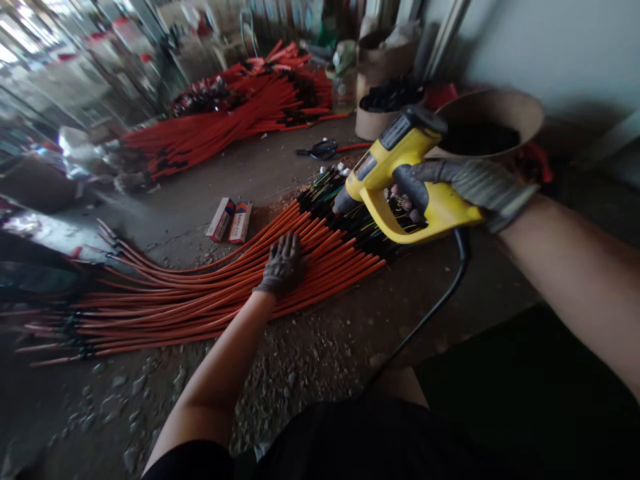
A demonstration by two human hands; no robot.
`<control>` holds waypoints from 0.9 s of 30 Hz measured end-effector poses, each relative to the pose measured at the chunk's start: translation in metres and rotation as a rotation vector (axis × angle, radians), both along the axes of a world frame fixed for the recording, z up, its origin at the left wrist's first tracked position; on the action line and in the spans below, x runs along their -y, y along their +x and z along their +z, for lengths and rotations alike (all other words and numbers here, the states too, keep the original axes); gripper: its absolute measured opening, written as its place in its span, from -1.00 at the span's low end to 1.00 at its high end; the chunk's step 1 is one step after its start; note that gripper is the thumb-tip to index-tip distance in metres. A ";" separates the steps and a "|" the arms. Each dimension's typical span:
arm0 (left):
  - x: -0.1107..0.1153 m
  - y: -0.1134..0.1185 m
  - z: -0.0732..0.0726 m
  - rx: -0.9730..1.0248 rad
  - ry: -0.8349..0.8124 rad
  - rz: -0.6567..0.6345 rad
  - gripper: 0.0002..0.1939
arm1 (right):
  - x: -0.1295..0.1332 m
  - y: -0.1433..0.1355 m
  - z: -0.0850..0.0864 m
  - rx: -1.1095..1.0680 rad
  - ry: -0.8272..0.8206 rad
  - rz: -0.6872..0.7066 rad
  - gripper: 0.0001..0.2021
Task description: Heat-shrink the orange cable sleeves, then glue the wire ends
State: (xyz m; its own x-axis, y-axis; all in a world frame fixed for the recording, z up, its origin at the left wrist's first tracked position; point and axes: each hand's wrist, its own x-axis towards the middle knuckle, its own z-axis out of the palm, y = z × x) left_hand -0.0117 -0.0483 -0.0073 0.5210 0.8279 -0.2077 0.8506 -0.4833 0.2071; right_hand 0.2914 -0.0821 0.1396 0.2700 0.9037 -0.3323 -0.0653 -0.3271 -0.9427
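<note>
A yellow heat gun [383,167] with a black cord is gripped in my gloved right hand [465,183], its nozzle tilted down to the left over the cable ends. My gloved left hand [284,263] lies flat on a row of orange cables [210,290], fingers stretched out and holding nothing. Toward the right, the orange sheaths give way to black sleeves [333,227], with thin green and yellow wires beyond them. The heat gun hides part of these ends.
Two small printed boxes [221,220] lie beyond the cables. Black-handled scissors [324,149] rest farther back, near a large pile of red cables [240,113]. Round bins [520,110] with black pieces stand at the back right. The heat gun's cord [440,303] runs toward my lap.
</note>
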 end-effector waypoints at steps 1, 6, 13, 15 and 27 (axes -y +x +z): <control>0.004 -0.001 0.000 0.024 -0.001 -0.062 -0.37 | 0.002 -0.002 0.004 -0.030 -0.036 -0.004 -0.87; -0.012 0.005 0.001 0.115 -0.008 -0.045 -0.62 | 0.015 -0.006 0.021 -0.093 -0.004 0.025 -0.90; -0.041 0.023 0.007 -0.032 0.043 0.027 -0.71 | 0.036 -0.008 0.026 -0.105 0.069 -0.055 -0.85; -0.041 0.027 0.011 -0.124 0.081 -0.049 -0.68 | 0.040 -0.009 0.026 -0.115 0.069 -0.051 -0.88; -0.035 0.000 0.010 0.097 0.133 0.209 -0.63 | 0.038 -0.022 0.008 -0.112 0.091 -0.025 -0.76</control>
State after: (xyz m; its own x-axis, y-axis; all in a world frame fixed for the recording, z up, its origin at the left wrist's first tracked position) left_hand -0.0117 -0.0132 0.0031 0.3484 0.9362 -0.0471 0.9140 -0.3281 0.2388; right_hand 0.2698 -0.1202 0.1473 0.2585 0.9250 -0.2786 -0.1785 -0.2377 -0.9548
